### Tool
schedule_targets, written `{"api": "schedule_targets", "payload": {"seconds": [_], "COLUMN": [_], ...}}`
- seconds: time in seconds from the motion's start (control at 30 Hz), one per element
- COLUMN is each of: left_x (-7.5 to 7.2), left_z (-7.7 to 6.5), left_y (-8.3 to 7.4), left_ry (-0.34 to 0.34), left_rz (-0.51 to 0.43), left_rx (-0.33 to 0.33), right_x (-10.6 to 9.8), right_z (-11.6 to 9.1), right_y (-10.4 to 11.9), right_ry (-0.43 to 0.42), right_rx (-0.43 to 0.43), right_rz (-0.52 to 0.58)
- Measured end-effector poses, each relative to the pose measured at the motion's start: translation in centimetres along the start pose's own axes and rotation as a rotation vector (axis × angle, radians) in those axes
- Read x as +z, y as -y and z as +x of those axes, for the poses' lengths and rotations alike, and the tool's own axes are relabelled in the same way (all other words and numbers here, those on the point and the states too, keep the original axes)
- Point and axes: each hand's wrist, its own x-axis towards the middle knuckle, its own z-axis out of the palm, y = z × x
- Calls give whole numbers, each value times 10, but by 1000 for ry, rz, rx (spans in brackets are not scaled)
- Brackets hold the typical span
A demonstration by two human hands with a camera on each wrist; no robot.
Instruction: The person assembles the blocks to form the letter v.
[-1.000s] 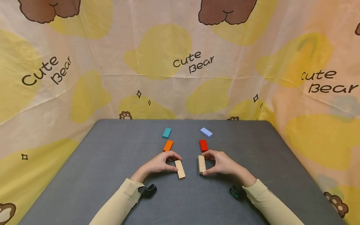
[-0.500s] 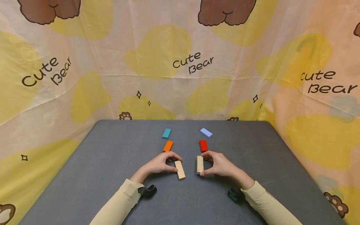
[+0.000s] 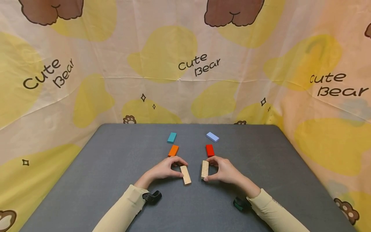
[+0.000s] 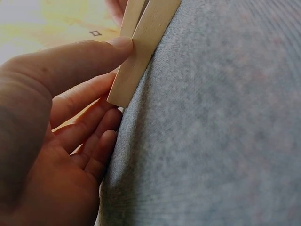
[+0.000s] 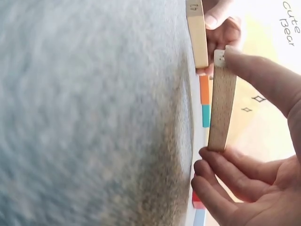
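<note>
My left hand [image 3: 166, 168] pinches a pale wooden block [image 3: 185, 175] lying on the table, with the thumb on its side and a finger near the far end. In the left wrist view this block [image 4: 141, 59] lies against the grey surface. To the right, my right hand [image 3: 227, 169] grips a second wooden block [image 3: 204, 169] by its two ends, between thumb and fingers. The right wrist view shows this second block [image 5: 222, 101] held a little above the table. A small gap separates the two blocks.
Farther back on the grey table [image 3: 130, 145] lie an orange block [image 3: 173, 150], a teal block [image 3: 172, 138], a red block [image 3: 210, 150] and a light-blue block [image 3: 213, 137]. A printed cloth [image 3: 162, 64] hangs behind and at both sides.
My right hand has moved slightly left with its wooden block, narrowing the gap to the other one. The left hand and its block have stayed in place.
</note>
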Motion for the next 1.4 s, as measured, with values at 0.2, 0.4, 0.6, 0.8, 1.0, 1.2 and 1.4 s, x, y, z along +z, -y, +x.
{"api": "schedule_targets", "payload": {"seconds": [0.2,0.4,0.6,0.8,1.0,1.2,1.4], "left_x": [0,1,1,1,1,1,0], "left_z": [1,1,1,1,1,1,1], "left_y": [1,0,-1,-1,-1,-1,-1], "left_ry": [2,1,1,2,3,0,1], "left_rz": [0,-2,-9,-7,-2,-5,-18], "left_rx": [2,-7,-15,-15,-19,-24,-21], "right_x": [5,9,11,13,14,15,15], "right_z": [-1,-2,-2,-2,-2,-3,-4], "right_y": [5,9,11,13,15,18,20], "right_ry": [-46,-87,-93,-98,-97,-95,-96], "right_rx": [52,106,129,139,153,173,162], "right_rz": [-9,5,-12,-21,-28,-30,-31]}}
